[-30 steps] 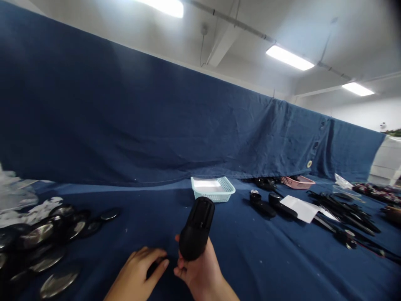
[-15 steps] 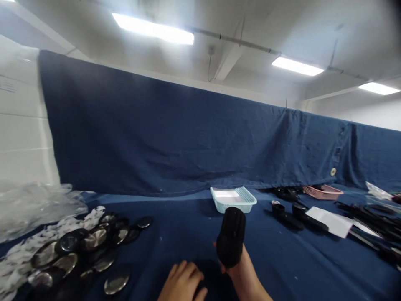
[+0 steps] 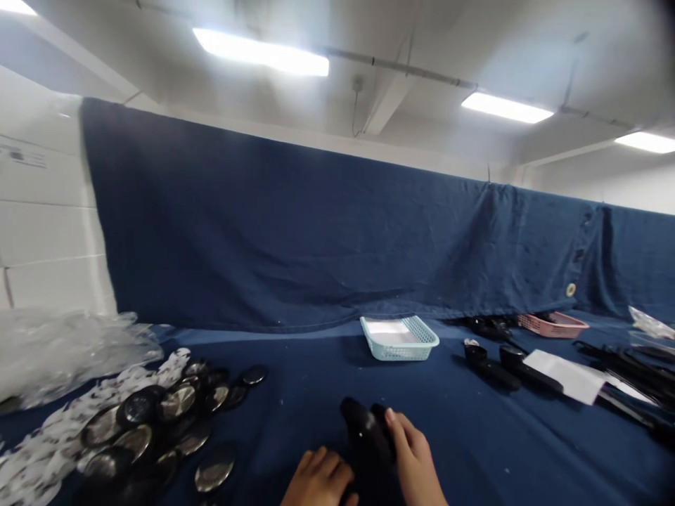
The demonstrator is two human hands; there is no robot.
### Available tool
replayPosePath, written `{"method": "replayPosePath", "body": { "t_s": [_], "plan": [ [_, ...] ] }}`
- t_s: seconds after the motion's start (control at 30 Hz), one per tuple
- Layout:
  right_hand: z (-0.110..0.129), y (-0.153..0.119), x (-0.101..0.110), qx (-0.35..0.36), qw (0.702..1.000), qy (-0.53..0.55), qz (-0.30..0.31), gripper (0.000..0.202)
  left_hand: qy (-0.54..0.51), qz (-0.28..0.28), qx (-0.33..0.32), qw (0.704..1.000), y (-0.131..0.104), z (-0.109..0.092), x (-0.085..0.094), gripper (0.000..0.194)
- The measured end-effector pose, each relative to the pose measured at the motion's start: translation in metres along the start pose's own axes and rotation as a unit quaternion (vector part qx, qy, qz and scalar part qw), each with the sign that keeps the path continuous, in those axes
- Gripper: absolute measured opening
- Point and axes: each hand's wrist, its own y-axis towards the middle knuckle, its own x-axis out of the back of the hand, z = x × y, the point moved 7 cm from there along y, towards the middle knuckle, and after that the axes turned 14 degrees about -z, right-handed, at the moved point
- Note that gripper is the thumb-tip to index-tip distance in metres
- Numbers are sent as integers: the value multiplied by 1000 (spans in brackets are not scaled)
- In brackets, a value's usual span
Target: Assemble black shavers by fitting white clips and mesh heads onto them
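My right hand (image 3: 414,457) is closed on a black plastic piece (image 3: 363,432) with a rounded, glossy body, its exact kind unclear. It is held tilted above the dark blue tablecloth, thumb on its upper right side. To its left, close to the lower part of the black piece, is my left hand (image 3: 319,479) with fingers curled in. Something dark shows between its thumb and fingers, but I cannot make it out. Left of my hands lies a pile of round black discs (image 3: 176,404) with shiny faces, and a single disc (image 3: 215,471) sits nearest.
Small white pieces (image 3: 68,422) and clear plastic bags (image 3: 74,351) lie at the left. A light blue basket (image 3: 403,351) stands ahead. On the right are black long-handled parts (image 3: 496,372), white paper (image 3: 567,376), a pink basket (image 3: 553,325) and dark rods (image 3: 625,372).
The black piece has been lowered and turned from upright to tilted, with the right thumb now on top. My left hand has come slightly right and down. The view has shifted a little.
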Motion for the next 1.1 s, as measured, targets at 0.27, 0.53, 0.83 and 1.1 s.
{"method": "replayPosePath", "body": {
  "t_s": [0.27, 0.53, 0.83, 1.1],
  "plan": [
    [-5, -14, -12, 61, 995, -36, 68, 52, -403, -103, 231, 879, -1, 27, 32, 32],
    [-6, -35, -24, 38, 989, 29, 140, 51, -605, -14, 369, 705, -21, 17, 25, 65],
    [-12, -55, -36, -42, 973, 124, 191, 58, -679, 1, 405, 612, -26, 21, 24, 49],
    [12, -51, -38, -20, 952, 119, 282, 36, -623, -2, 396, 675, -22, 16, 29, 46]
  ]
}}
